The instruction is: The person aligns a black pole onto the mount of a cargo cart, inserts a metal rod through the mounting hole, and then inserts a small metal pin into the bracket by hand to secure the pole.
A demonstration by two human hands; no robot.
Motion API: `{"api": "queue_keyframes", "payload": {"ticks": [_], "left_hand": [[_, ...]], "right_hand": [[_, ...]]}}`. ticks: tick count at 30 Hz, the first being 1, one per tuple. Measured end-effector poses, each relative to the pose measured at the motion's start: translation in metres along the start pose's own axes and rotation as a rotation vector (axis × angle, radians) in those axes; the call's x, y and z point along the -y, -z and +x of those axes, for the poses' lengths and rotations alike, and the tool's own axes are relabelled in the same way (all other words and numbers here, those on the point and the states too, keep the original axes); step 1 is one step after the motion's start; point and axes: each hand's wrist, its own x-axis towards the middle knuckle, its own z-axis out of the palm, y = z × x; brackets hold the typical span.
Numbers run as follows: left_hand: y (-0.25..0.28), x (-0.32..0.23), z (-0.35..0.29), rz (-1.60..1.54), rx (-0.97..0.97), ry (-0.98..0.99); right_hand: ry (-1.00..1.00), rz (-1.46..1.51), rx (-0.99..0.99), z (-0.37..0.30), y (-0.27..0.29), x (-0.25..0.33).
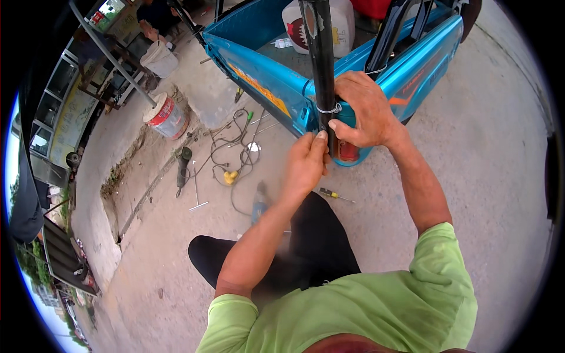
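Observation:
A black metal pole [321,53] with worn paint rises at the near corner of a blue cargo bed [262,65]. A twisted wire loop [329,109] is wrapped round its lower part. My right hand [366,112] curls round the pole's right side, with its fingertips partly behind it and its thumb just below the wire. Just under the loop, my left hand [305,162] is closed with its thumb pressed near the pole. What its fingers pinch is hidden. A red lamp [348,151] sits at the corner below my right hand.
A screwdriver [336,195] and a blurred blue power tool [259,203] lie near my knees. Left of them are tangled cables [235,138], a black angle grinder [184,167] and a T-handle wrench [197,185]. A paint bucket [168,116] holds an upright pole. A white jug [341,29] stands in the bed.

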Motion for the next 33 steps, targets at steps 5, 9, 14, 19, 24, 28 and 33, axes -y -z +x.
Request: {"api": "queue_keyframes", "payload": {"ticks": [5,9,14,19,24,28,33], "left_hand": [[0.017,-0.022,0.001,0.864,-0.195,-0.687],[0.024,-0.024,0.009,0.971,-0.092,-0.703],[0.008,-0.02,0.007,-0.148,0.085,0.24],[0.005,-0.007,0.008,-0.414,0.107,0.319],[0.004,-0.001,0.003,0.46,-0.165,-0.516],[0.009,-0.004,0.007,0.423,-0.058,-0.388],[0.008,-0.006,0.007,-0.482,0.177,0.323]], "right_hand": [[0.007,0.002,0.001,-0.001,-0.001,-0.001],[0.022,-0.006,-0.017,0.0,-0.002,-0.001],[0.042,-0.032,-0.055,-0.002,-0.003,-0.003],[0.034,0.0,-0.031,-0.001,-0.003,-0.003],[0.036,-0.005,-0.028,0.0,-0.002,-0.002],[0.039,-0.015,-0.04,-0.001,-0.003,-0.003],[0.035,-0.017,-0.033,0.0,-0.002,-0.003]]}}
